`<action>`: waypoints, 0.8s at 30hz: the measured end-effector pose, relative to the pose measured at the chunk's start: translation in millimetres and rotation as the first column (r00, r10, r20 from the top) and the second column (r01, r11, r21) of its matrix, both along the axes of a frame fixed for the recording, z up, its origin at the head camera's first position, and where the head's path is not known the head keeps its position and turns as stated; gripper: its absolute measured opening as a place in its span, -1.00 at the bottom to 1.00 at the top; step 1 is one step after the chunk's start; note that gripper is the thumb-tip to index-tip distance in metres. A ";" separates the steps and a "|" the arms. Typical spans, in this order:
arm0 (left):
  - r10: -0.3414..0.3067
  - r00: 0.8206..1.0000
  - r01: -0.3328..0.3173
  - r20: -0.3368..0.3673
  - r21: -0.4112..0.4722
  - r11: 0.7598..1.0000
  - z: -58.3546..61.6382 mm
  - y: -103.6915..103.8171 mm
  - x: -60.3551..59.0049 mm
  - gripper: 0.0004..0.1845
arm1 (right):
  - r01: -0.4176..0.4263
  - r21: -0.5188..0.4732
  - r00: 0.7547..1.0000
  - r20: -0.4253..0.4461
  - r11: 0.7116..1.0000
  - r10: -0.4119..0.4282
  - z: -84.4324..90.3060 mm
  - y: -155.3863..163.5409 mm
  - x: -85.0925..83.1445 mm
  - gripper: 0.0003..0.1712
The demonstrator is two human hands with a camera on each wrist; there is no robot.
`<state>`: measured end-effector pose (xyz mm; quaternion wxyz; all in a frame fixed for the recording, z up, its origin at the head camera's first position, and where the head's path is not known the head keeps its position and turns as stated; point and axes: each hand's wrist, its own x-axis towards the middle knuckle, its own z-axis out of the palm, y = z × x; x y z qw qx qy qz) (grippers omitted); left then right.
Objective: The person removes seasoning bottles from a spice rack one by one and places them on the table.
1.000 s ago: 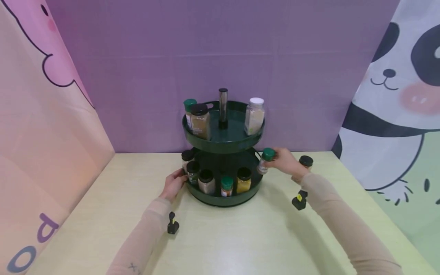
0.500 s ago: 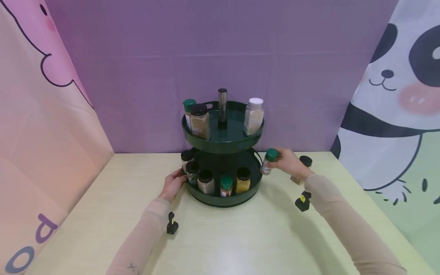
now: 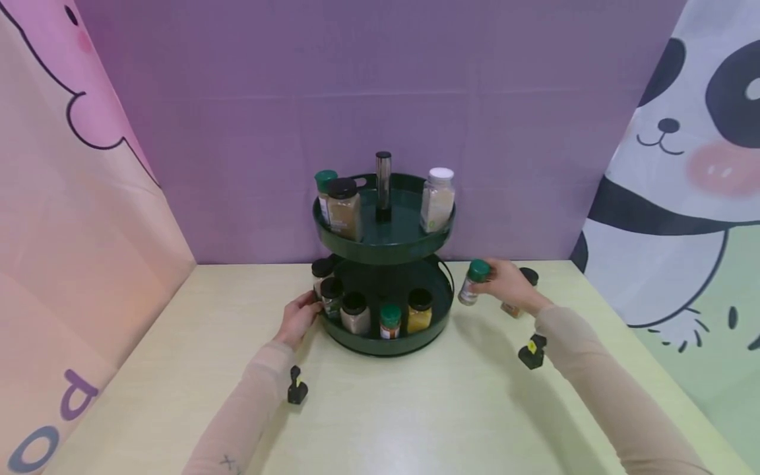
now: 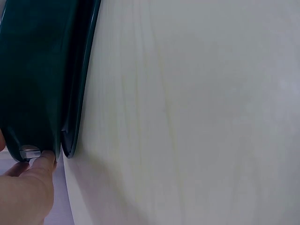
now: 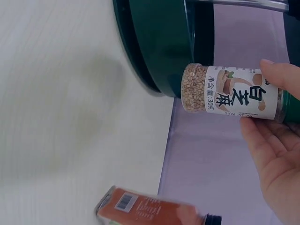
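Observation:
A green two-tier spice rack (image 3: 382, 346) stands on the table. My left hand (image 3: 298, 320) holds the left side of its lower tray. In the left wrist view, the thumb (image 4: 44, 161) lies at the slot in the tray wall. My right hand (image 3: 509, 284) grips a green-capped jar of sesame seeds (image 5: 229, 91) near its cap, tilted, just right of the lower tray. Its white label shows in the right wrist view. Along the lower tray's front stand several jars, among them a yellow one (image 3: 419, 316) and a small green-capped one (image 3: 390, 324).
On the upper tray are a white-capped jar (image 3: 438, 204), a black-capped brown jar (image 3: 344, 214) and a green-capped jar (image 3: 324, 188). A black-capped bottle with orange-red contents (image 5: 147, 208) stands on the table, partly behind the right hand. A purple backdrop (image 3: 267, 132) closes the rear.
The right hand has moved rightward with the sesame jar, from the lower tray's rim to a spot beside it. The left hand has stayed at the tray.

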<state>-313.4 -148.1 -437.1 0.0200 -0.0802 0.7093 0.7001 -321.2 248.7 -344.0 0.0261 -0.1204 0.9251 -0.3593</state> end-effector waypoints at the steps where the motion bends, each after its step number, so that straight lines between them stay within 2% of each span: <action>1: 0.000 1.000 0.000 0.002 0.001 1.000 0.4 0.0 0.1 -0.44 | 0.005 0.004 1.000 -0.003 1.000 -0.005 -0.9 1.6 -0.1 -0.43; 11: 0.004 1.000 -0.004 0.000 0.002 1.000 0.1 -0.1 -0.7 -0.44 | 0.047 0.092 0.999 -0.029 0.995 -0.044 -10.3 18.9 0.3 -0.44; 19: 0.006 1.000 -0.006 -0.002 -0.008 1.000 -0.5 -0.2 -0.4 -0.44 | 0.060 0.060 0.998 0.031 0.996 -0.062 -13.9 29.8 6.3 -0.39; 24: 0.009 1.000 -0.009 -0.001 -0.001 1.000 -1.2 -0.3 -0.9 -0.44 | 0.048 0.052 0.998 0.024 0.997 -0.050 -16.5 34.3 10.0 -0.37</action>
